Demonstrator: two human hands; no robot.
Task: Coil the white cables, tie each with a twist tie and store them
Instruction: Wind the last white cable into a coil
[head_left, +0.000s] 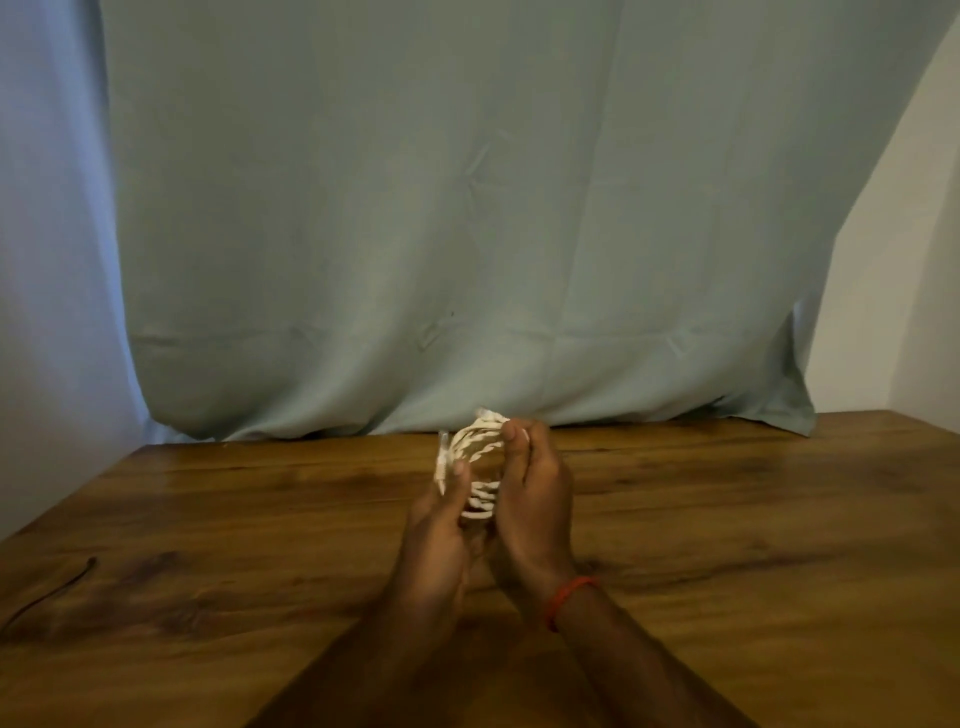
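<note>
A coiled white cable (475, 447) is held upright above the wooden table (727, 519), between both hands. My left hand (439, 525) grips the coil's left side, thumb pressed on a white end piece. On the right side, my right hand (532, 499) pinches the loops near the top with thumb and fingers. Several loops show between the palms lower down (480, 501). A red band sits on my right wrist (569, 597). No twist tie can be made out on the coil.
A thin dark wire (49, 597), perhaps a twist tie, lies on the table at the far left. A pale green cloth (467, 234) hangs behind the table's back edge. A white wall (904, 260) stands at the right.
</note>
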